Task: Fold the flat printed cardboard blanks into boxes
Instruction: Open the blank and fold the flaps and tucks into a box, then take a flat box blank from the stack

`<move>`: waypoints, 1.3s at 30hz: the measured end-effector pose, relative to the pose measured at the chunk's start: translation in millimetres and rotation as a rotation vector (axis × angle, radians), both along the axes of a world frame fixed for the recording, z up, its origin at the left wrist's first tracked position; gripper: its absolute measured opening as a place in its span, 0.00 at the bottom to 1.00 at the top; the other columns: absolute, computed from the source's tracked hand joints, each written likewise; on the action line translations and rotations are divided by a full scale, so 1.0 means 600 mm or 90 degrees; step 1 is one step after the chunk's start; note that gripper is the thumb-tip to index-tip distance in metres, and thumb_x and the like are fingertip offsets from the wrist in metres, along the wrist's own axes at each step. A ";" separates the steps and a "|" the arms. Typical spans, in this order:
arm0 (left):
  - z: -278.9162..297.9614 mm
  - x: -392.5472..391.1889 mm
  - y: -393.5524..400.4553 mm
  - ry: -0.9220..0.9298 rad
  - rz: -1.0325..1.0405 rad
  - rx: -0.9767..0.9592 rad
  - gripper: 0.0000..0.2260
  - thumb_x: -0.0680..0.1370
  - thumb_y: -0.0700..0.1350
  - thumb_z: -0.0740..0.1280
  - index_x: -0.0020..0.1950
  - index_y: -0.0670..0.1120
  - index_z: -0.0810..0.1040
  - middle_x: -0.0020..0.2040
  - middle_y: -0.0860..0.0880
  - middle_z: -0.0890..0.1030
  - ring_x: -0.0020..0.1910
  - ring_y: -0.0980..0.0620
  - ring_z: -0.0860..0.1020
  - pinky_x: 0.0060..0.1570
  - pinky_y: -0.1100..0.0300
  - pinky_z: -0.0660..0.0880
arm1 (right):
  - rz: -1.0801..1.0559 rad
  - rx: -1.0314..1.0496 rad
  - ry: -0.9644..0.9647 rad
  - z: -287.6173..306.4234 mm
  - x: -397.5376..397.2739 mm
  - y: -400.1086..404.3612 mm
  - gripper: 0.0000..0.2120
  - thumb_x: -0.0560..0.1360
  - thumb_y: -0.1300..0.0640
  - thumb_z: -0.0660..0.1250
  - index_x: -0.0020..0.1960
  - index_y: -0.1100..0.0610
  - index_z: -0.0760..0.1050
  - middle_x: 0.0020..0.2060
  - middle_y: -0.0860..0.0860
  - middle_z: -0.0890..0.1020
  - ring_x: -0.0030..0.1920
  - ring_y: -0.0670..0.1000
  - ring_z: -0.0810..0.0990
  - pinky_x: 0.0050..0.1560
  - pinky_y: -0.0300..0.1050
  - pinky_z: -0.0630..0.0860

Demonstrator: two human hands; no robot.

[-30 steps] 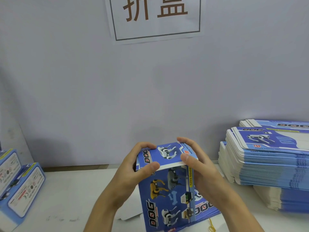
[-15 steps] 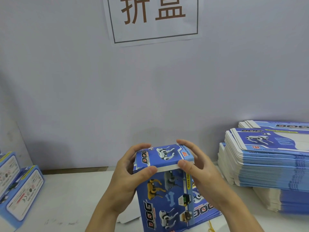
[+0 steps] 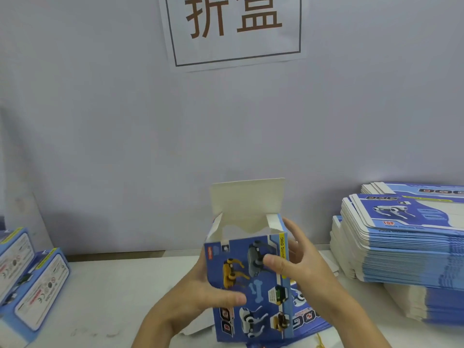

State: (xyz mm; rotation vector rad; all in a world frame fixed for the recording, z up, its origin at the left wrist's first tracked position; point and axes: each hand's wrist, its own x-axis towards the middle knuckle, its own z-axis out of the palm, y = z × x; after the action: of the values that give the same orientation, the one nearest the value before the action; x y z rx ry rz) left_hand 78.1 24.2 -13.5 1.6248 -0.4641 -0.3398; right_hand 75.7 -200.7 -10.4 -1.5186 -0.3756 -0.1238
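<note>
I am holding the box [image 3: 247,280] upright in front of me, just above the table [image 3: 113,292], with its printed blue front facing me and its top standing open. The lid flap [image 3: 247,197] is pointing up at the back, white side toward me, and the small side flaps are poking up at the corners. My left hand [image 3: 198,300] is gripping the box low on its left side, thumb curled across the printed front, the other fingers hidden behind the panel. My right hand [image 3: 298,262] is resting against the right edge with its fingers [image 3: 292,229] spread and fairly straight, thumb lying on the front panel; it is steadying, not pinching.

I am judging this as thin printed card: very light, glossy and a little slippery, stiff along the creases but quick to dent or bow in mid-panel. I am thinking the safest hold is at the vertical corners, where two walls brace each other, with only light pressure. The flaps I would take near their fold lines, since the free edges will bend.

The stack of flat blanks [image 3: 401,247] is sitting on the table to my right, and finished boxes [image 3: 32,280] are lying to my left.
</note>
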 end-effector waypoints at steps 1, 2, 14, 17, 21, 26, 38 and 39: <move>-0.001 0.000 0.002 0.009 -0.018 0.027 0.46 0.66 0.43 0.82 0.76 0.58 0.59 0.63 0.49 0.82 0.61 0.47 0.82 0.54 0.54 0.81 | -0.056 0.016 -0.008 0.000 0.002 0.002 0.42 0.65 0.39 0.80 0.73 0.40 0.65 0.55 0.45 0.85 0.56 0.49 0.85 0.54 0.48 0.82; -0.002 0.000 0.003 0.011 -0.022 0.052 0.46 0.67 0.43 0.82 0.75 0.61 0.59 0.64 0.51 0.81 0.62 0.48 0.81 0.57 0.52 0.80 | -0.112 0.052 -0.015 -0.003 0.006 0.003 0.37 0.68 0.39 0.77 0.73 0.43 0.68 0.54 0.46 0.86 0.54 0.49 0.85 0.52 0.49 0.82; 0.036 -0.019 0.032 0.160 0.099 -0.360 0.36 0.43 0.55 0.87 0.47 0.41 0.88 0.48 0.38 0.86 0.40 0.41 0.86 0.35 0.54 0.82 | -0.186 0.564 0.293 -0.011 0.014 -0.029 0.17 0.86 0.55 0.51 0.58 0.61 0.76 0.52 0.57 0.80 0.56 0.61 0.80 0.58 0.52 0.79; 0.052 -0.034 0.042 0.164 0.057 -0.220 0.23 0.54 0.53 0.84 0.45 0.43 0.88 0.45 0.39 0.86 0.38 0.44 0.86 0.34 0.57 0.81 | -0.174 0.511 0.299 -0.049 0.031 -0.018 0.16 0.84 0.72 0.48 0.68 0.80 0.62 0.62 0.81 0.67 0.68 0.76 0.65 0.72 0.60 0.62; 0.078 -0.027 0.039 -0.019 0.190 -0.403 0.16 0.73 0.55 0.66 0.49 0.47 0.88 0.46 0.44 0.87 0.43 0.48 0.86 0.40 0.59 0.81 | -0.267 0.243 0.263 -0.047 0.031 -0.014 0.14 0.84 0.56 0.59 0.61 0.59 0.80 0.47 0.65 0.82 0.47 0.62 0.81 0.44 0.50 0.73; 0.086 -0.004 0.083 -0.056 0.374 -0.652 0.35 0.72 0.65 0.65 0.75 0.50 0.67 0.66 0.46 0.76 0.65 0.42 0.75 0.60 0.42 0.75 | -0.247 0.105 0.238 -0.036 0.023 -0.005 0.12 0.82 0.53 0.61 0.52 0.55 0.83 0.45 0.58 0.87 0.44 0.57 0.83 0.40 0.47 0.75; -0.068 0.032 -0.043 -0.087 0.213 0.607 0.47 0.71 0.72 0.66 0.81 0.57 0.46 0.83 0.52 0.45 0.81 0.47 0.43 0.78 0.47 0.46 | -0.421 -0.383 0.226 -0.042 0.014 -0.004 0.18 0.80 0.54 0.61 0.69 0.47 0.72 0.63 0.53 0.78 0.58 0.51 0.78 0.51 0.44 0.77; -0.075 0.034 -0.043 -0.074 0.195 0.658 0.48 0.70 0.73 0.65 0.81 0.57 0.45 0.82 0.51 0.42 0.81 0.46 0.39 0.78 0.45 0.43 | -0.424 -0.473 0.265 -0.043 0.013 -0.004 0.22 0.79 0.51 0.61 0.73 0.46 0.68 0.67 0.54 0.74 0.64 0.56 0.73 0.59 0.50 0.73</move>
State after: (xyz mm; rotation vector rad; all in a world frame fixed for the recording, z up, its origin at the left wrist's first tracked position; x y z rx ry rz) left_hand 98.7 -1.4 -58.3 2.6914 -0.0926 -0.2606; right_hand 83.6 -203.2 -36.1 -2.3011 0.4909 -0.1965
